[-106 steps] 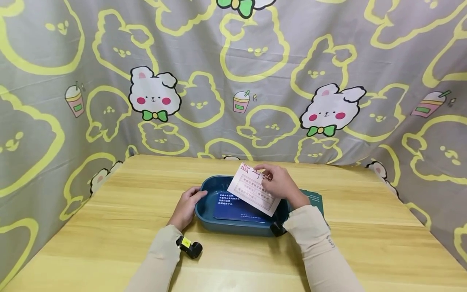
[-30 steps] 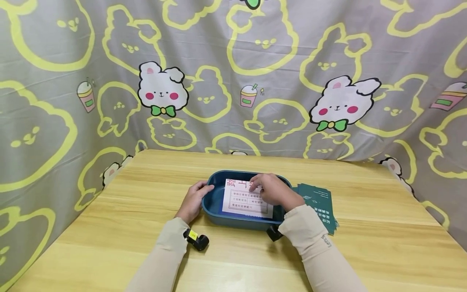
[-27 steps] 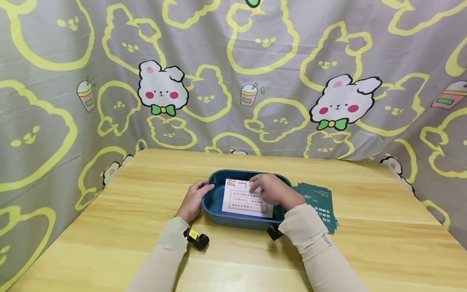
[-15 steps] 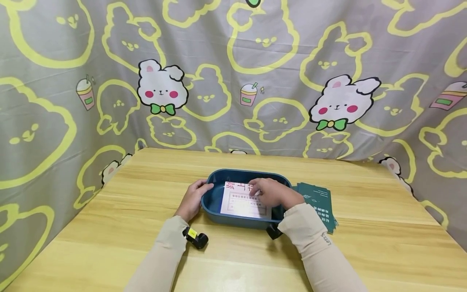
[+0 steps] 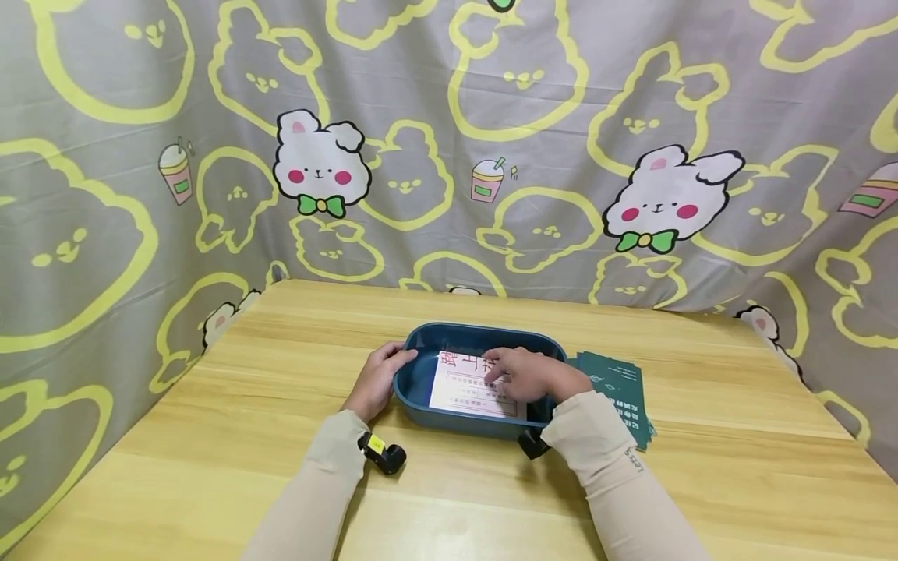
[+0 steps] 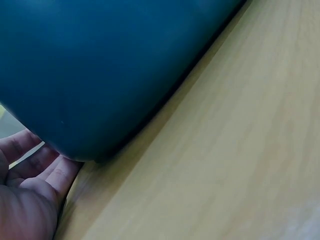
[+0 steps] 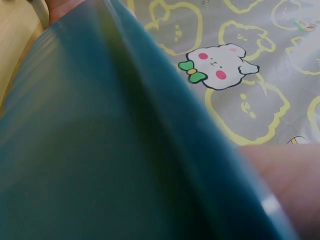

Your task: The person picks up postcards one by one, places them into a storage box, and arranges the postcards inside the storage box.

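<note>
My left hand (image 5: 376,379) grips the left end of a dark teal oblong plastic basin (image 5: 463,425), thumb over the rim. The left wrist view shows fingers of the left hand (image 6: 30,200) against the basin's lower outer wall (image 6: 100,70). Inside lies a white card (image 5: 456,389) with red and dark print, over a blue card mostly covered. My right hand (image 5: 528,374) is within the basin, its bent fingers touching the white card's right part. The right wrist view is mostly basin wall (image 7: 75,125), with a blurred part of the hand (image 7: 290,180) at the right.
Several green cards (image 5: 620,386) with white print lie stacked unevenly on the wooden table (image 5: 449,499), just right of the basin and partly behind the right sleeve. A grey patterned curtain (image 5: 421,93) hangs behind the table and along both sides.
The white card, held tilted above the basin earlier, now lies flat in it over the blue card. Lately it has slid slightly towards me, and the right hand has sunk a little lower.
</note>
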Demonstrator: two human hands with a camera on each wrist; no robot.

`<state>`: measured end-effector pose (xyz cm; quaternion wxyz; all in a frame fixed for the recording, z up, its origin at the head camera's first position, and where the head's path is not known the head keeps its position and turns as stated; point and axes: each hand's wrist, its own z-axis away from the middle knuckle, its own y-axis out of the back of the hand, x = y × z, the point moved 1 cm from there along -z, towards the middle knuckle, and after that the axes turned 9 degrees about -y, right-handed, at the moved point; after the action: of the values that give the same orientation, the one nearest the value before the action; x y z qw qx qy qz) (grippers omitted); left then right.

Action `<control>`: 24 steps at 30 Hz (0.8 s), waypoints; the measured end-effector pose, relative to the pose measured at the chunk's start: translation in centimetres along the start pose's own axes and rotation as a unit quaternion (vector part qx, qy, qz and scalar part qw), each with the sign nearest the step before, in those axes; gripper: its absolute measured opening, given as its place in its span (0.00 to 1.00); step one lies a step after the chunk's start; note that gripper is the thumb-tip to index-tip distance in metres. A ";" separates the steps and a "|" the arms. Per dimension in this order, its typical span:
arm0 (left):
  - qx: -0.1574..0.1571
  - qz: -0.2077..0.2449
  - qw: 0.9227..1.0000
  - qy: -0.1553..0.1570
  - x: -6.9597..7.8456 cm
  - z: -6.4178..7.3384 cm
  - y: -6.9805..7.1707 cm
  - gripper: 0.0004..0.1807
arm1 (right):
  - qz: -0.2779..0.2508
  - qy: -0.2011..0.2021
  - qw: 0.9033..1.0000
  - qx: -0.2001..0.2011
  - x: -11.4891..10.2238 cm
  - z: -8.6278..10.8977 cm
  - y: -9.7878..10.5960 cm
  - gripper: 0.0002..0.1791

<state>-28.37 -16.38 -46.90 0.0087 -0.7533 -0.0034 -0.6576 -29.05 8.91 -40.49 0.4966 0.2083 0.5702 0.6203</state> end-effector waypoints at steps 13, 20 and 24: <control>-0.005 0.000 1.000 -0.001 0.0 -0.1 -0.6 0.21 | -0.009 0.018 1.000 0.017 0.7 0.4 0.4 0.19; -0.009 -0.001 1.000 0.008 -0.1 0.0 -0.1 0.22 | -0.074 0.007 0.994 0.079 1.1 0.2 0.7 0.17; -0.016 -0.001 1.000 0.005 -0.1 -0.1 0.1 0.22 | -0.122 0.000 0.985 0.123 2.0 0.8 1.1 0.15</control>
<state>-28.44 -16.47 -46.95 -0.0036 -0.7499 0.0066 -0.6615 -29.68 11.16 -39.85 0.5391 0.1963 0.6632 0.4806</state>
